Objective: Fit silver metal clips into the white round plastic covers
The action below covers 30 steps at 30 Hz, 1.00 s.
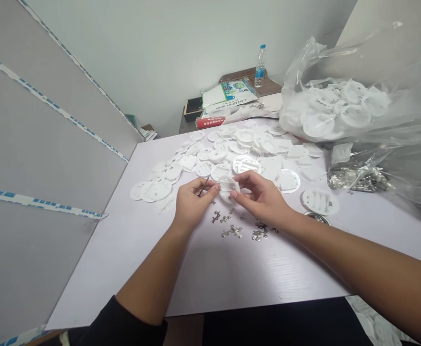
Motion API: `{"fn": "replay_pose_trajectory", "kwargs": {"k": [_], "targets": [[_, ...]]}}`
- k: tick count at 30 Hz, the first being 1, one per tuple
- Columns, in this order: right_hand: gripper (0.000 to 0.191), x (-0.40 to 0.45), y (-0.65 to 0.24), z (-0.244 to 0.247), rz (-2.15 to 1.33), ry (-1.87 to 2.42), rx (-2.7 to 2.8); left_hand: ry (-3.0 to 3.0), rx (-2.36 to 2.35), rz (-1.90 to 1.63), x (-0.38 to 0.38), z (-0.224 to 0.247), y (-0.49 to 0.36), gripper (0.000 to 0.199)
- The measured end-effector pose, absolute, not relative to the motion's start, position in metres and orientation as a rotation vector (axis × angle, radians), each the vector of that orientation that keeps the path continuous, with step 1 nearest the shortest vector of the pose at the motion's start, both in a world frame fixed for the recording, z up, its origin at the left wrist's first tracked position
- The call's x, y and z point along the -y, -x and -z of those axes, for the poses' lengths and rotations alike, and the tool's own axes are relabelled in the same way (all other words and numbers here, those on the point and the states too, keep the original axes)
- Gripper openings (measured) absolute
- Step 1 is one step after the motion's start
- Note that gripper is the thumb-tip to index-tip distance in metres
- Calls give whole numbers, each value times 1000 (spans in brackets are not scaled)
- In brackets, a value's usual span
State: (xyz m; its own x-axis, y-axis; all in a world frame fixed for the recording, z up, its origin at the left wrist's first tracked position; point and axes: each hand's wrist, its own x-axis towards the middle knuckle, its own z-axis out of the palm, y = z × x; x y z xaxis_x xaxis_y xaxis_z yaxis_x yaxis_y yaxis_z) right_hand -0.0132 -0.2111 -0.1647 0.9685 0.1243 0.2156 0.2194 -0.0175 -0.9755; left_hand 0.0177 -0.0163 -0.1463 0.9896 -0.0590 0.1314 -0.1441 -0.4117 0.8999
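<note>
Between my two hands, above the table, is a white round plastic part (227,186) with raised ridges. My right hand (258,194) grips its right edge between thumb and fingers. My left hand (195,199) is closed at its left edge, with the thumb tip at the part. A thin dark pointed tool (203,186), perhaps tweezers, sticks out between the left fingers. Below the hands, small metal clips (236,231) lie scattered in loose clusters. Just beyond, a spread of similar white plastic parts (246,165) covers the table.
A clear bag of white parts (340,108) stands at the back right, with a bag of shiny metal pieces (363,175) before it. One white part (320,202) lies near a round metal object (318,218). A water bottle (260,67) stands behind. A grey partition (52,144) borders the left.
</note>
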Motion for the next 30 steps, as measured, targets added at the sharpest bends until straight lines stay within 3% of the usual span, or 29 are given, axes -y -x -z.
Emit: {"fn": "replay_pose_trajectory", "kwargs": {"k": [19,22,26,30], "targets": [[31,210,15,163,-6,1510,302,-1872,262,51,20,152,-19,21],[43,212,14,162,10,1549,335,-1885,310,59,22,150,-16,21],[73,217,11,160,80,1792,532,-1917,343,95,25,147,-12,19],[77,221,5,164,220,1917,763,-1926,382,206,25,148,-9,19]]}}
